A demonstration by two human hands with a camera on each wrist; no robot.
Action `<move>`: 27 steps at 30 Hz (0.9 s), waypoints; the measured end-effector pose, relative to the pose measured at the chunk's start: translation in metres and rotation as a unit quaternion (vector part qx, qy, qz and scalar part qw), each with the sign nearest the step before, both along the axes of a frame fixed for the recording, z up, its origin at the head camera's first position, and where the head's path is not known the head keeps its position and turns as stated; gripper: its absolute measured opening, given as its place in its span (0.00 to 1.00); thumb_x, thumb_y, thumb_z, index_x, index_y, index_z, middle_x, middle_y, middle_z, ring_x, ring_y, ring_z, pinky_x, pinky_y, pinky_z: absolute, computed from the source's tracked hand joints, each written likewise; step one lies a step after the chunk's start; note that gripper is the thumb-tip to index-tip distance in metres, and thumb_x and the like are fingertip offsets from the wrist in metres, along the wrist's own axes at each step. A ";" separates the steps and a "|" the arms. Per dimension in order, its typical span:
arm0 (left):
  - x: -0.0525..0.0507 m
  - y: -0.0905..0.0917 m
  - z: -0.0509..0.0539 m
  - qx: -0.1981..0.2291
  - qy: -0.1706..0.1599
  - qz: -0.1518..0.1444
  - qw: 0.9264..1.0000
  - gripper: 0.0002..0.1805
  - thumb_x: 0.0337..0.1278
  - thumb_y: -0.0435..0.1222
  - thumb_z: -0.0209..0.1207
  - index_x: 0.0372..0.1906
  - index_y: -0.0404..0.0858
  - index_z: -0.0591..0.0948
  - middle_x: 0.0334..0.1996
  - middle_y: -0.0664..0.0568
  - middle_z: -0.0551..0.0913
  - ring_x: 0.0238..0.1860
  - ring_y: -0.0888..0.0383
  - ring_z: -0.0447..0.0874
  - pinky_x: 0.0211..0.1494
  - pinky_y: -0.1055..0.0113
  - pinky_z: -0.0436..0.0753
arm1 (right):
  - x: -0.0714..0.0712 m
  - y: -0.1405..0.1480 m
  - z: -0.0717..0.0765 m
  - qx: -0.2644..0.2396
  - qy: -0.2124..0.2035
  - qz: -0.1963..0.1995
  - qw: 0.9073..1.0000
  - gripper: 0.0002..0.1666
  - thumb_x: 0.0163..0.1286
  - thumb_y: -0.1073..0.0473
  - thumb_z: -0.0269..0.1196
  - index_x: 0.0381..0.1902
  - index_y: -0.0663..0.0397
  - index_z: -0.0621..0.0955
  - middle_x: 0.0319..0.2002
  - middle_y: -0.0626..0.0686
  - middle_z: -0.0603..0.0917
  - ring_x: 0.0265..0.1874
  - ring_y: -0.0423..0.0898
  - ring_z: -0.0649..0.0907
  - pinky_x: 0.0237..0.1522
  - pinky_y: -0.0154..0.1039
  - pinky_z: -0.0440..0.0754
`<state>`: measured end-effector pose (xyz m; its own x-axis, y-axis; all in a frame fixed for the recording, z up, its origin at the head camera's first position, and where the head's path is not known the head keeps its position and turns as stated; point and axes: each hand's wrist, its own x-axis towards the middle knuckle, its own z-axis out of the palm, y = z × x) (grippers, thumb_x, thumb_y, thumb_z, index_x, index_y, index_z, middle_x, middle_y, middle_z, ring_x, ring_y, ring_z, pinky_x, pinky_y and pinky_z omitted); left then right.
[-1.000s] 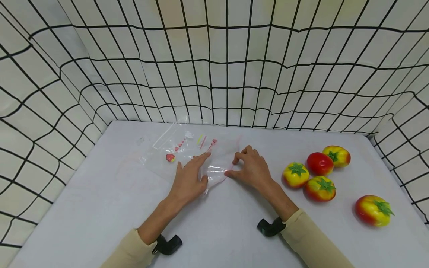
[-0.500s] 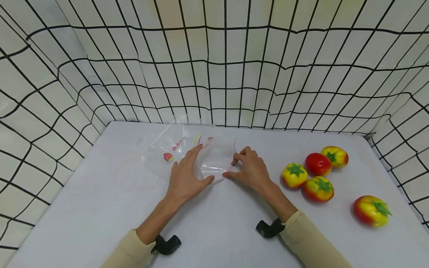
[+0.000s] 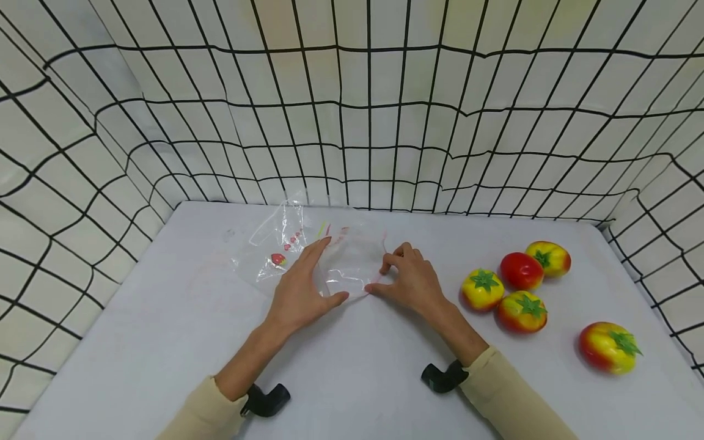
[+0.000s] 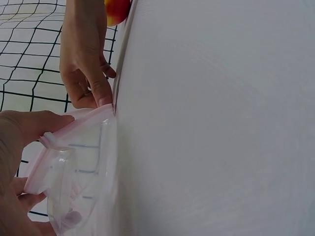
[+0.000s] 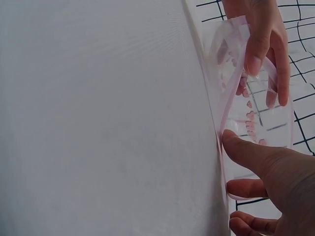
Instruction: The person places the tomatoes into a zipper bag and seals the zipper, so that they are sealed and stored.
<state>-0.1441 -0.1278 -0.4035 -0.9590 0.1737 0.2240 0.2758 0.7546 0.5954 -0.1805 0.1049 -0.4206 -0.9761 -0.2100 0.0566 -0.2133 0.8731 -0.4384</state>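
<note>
A clear plastic bag with pink edges and small red prints (image 3: 352, 263) lies between the hands. The left hand (image 3: 297, 296) is at its left side, fingers long and thumb pointing right; in the left wrist view that hand (image 4: 10, 157) has its thumb on the pink rim, fingers lower down. The right hand (image 3: 409, 278), fingers bent, holds the bag's right edge. The right wrist view shows its thumb (image 5: 243, 150) and a fingertip apart along the pink edge, and the left hand (image 5: 266, 39) at the far end. Some left fingers show through the film.
More clear film with a strawberry print (image 3: 278, 259) spreads left of the left hand. On the right of the white table (image 3: 165, 318) are several red and yellow toy fruits (image 3: 521, 311), one apart (image 3: 607, 347). Black netting (image 3: 368, 107) rises behind and at both sides.
Over the last second the left hand has shifted left and its thumb has stretched out from the fingers. The bag's near part looks wider and rounder. The right hand has barely moved.
</note>
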 end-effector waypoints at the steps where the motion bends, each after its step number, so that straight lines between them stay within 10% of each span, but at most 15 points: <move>1: 0.000 0.000 0.000 -0.001 0.000 0.000 1.000 0.57 0.43 0.47 0.80 0.81 0.49 0.63 0.78 0.53 0.68 0.75 0.47 0.73 0.69 0.40 0.80 | 0.000 0.000 0.000 0.000 -0.002 0.000 1.000 0.25 0.53 0.34 0.79 0.36 0.42 0.85 0.53 0.55 0.79 0.51 0.55 0.78 0.50 0.49 0.83; 27: 0.000 0.003 0.007 -0.023 0.002 0.010 1.000 0.60 0.38 0.46 0.83 0.80 0.48 0.64 0.76 0.52 0.69 0.71 0.46 0.76 0.64 0.38 0.82 | 0.000 0.012 0.006 -0.049 -0.042 0.017 0.998 0.25 0.54 0.35 0.79 0.44 0.39 0.87 0.52 0.54 0.79 0.51 0.53 0.78 0.52 0.50 0.83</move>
